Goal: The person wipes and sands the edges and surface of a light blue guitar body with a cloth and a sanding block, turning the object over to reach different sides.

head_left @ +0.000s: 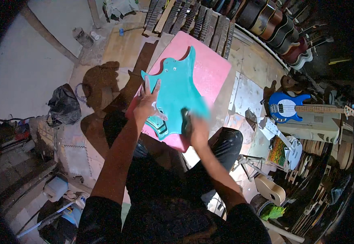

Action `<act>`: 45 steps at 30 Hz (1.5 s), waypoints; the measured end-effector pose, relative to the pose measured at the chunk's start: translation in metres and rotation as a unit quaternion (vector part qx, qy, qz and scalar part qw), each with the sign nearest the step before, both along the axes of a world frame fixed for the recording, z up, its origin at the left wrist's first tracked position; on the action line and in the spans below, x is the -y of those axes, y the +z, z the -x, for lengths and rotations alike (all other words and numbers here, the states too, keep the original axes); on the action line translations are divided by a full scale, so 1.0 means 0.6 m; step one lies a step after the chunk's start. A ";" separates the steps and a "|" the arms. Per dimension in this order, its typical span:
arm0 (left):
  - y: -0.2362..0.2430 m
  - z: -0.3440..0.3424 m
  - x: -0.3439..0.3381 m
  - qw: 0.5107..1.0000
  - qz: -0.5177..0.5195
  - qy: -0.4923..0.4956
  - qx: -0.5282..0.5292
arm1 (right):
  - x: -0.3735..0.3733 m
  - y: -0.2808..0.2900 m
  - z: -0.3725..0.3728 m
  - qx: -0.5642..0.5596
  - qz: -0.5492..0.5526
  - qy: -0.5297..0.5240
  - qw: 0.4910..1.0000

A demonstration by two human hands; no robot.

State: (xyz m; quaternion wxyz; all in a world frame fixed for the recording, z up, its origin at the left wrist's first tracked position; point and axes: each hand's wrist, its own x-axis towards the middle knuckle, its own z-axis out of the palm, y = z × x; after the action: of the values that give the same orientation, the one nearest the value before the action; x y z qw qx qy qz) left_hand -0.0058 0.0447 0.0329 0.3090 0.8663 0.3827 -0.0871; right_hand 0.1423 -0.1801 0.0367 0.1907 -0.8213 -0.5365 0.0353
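Note:
A turquoise electric guitar body (176,87) lies flat on a pink board (211,67) in front of me. It has several small holes near its far end and a cut-out cavity at the near left. My left hand (147,105) rests on the body's left side with its fingers spread. On the lower right part, my right hand (196,128) is smeared by motion. A dark patch shows beside its fingers, but I cannot tell whether it is a held thing or a shadow.
Slatted dark wooden strips (191,20) lie beyond the board. A row of acoustic guitar bodies (266,24) stands far right. At right are a blue bass guitar (284,107) and a pale acoustic guitar body (269,189). A black plastic bag (64,105) sits at left.

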 end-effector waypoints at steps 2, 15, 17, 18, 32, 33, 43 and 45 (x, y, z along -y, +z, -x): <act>-0.004 0.003 0.004 1.000 0.001 0.002 -0.010 | 0.053 0.032 0.046 -0.049 0.131 0.049 0.989; 0.015 -0.005 0.005 0.999 -0.019 -0.005 -0.044 | 0.064 0.005 0.009 -0.042 0.039 0.034 0.998; 0.003 -0.004 0.006 0.999 -0.029 -0.003 -0.033 | 0.048 0.020 -0.006 -0.015 0.023 0.063 0.998; 0.003 -0.008 0.007 0.999 -0.030 0.007 -0.022 | 0.023 0.012 -0.025 -0.005 -0.003 0.052 0.999; 0.024 -0.009 0.008 0.998 -0.031 -0.009 -0.051 | -0.048 0.037 -0.012 -0.100 -0.001 0.060 0.993; 0.016 -0.008 0.008 0.998 -0.037 -0.016 -0.048 | -0.090 0.035 -0.023 -0.151 0.002 0.029 0.988; -0.013 0.015 0.009 0.997 -0.076 0.001 -0.026 | -0.017 0.028 0.032 -0.048 0.080 0.152 0.984; -0.032 0.010 0.011 0.997 -0.074 0.008 -0.003 | -0.083 0.028 0.016 -0.028 0.028 0.117 0.992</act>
State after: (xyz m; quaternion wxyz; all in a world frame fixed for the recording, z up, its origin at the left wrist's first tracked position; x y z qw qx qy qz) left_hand -0.0116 0.0381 0.0139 0.2439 0.8835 0.3956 -0.0588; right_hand 0.1329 -0.1301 0.0532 0.1773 -0.7565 -0.6223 0.0950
